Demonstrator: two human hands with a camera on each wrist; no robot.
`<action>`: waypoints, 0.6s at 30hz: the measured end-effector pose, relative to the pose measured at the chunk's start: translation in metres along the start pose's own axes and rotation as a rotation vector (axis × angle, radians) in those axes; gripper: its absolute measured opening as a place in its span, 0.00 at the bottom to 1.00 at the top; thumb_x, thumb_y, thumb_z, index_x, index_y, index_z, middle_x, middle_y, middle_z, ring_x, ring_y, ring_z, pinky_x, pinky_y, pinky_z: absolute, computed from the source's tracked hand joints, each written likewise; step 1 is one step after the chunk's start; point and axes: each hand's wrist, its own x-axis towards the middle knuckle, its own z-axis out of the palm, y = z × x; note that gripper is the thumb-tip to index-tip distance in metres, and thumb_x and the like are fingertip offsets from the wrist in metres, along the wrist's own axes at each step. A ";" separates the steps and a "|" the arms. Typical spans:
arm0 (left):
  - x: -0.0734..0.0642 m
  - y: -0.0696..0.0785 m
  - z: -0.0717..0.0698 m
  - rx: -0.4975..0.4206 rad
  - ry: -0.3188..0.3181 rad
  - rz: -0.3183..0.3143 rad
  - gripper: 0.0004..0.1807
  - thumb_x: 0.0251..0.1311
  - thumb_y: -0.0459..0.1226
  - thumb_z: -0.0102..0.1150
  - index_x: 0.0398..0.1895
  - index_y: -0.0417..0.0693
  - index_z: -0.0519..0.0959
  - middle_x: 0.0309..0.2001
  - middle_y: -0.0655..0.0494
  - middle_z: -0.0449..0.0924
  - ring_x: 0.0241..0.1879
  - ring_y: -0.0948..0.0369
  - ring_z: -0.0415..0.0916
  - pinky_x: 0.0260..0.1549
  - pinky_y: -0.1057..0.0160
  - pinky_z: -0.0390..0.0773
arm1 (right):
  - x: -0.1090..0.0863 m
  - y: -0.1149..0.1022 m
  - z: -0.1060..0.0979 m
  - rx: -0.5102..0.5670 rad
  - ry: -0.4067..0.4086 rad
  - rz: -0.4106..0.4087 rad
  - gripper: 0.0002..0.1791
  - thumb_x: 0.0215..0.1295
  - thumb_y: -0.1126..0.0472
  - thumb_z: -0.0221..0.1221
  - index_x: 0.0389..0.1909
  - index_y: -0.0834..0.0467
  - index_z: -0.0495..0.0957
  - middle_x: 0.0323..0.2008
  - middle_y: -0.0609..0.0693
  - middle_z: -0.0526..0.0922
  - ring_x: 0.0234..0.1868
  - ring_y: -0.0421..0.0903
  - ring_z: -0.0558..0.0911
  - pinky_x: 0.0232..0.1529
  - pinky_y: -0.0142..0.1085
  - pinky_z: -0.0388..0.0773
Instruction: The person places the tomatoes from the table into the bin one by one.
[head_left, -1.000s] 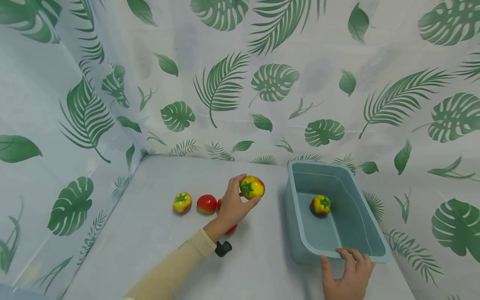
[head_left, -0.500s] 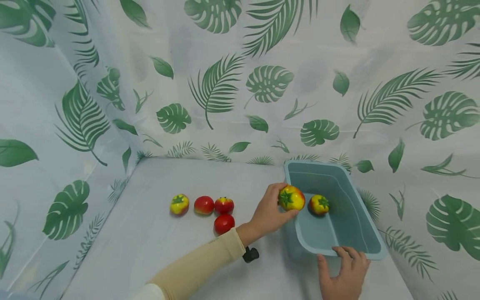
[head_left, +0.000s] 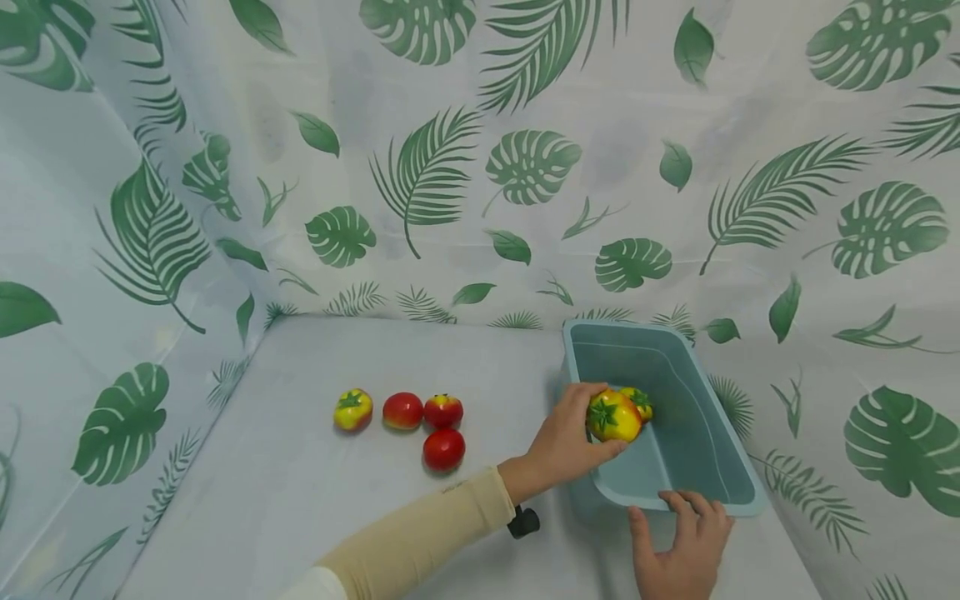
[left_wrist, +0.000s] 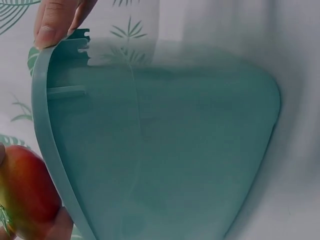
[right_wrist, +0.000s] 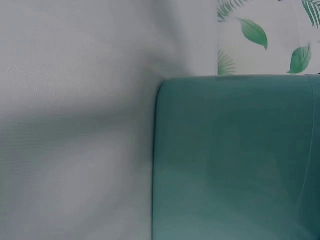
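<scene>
- The left hand [head_left: 566, 437] is holding a yellow-red fruit [head_left: 613, 417], fingers and thumb wrapping its sides; this grip is hanging over the bin [head_left: 697, 417]; how low the fruit is sitting, the views are not telling.
- The right hand [head_left: 682, 537] is gripping the near rim, nearer the person than the left grip and to its right.
- Done, seemingly: a second fruit [head_left: 641, 401] is lying in the bin just beyond the left grip, partly hidden.
- Left, probably: a yellow fruit [head_left: 352, 410] and three red fruits [head_left: 444, 450], these lying close together, are waiting on the worktop [head_left: 300, 500], well left of that grip.
</scene>
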 end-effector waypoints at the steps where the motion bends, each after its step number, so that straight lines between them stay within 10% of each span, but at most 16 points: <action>1: 0.001 0.000 0.001 0.004 0.001 0.003 0.39 0.58 0.48 0.67 0.69 0.48 0.61 0.64 0.54 0.65 0.54 0.66 0.69 0.52 0.73 0.72 | 0.000 0.000 0.000 0.002 0.002 -0.002 0.40 0.62 0.30 0.54 0.38 0.69 0.76 0.40 0.67 0.71 0.36 0.63 0.62 0.39 0.57 0.50; 18: 0.006 0.016 0.014 0.116 -0.143 0.043 0.40 0.58 0.51 0.66 0.70 0.51 0.60 0.64 0.57 0.64 0.52 0.70 0.70 0.47 0.79 0.70 | 0.000 0.006 0.002 0.012 0.018 -0.038 0.39 0.62 0.32 0.55 0.37 0.70 0.77 0.40 0.67 0.72 0.35 0.62 0.62 0.39 0.52 0.49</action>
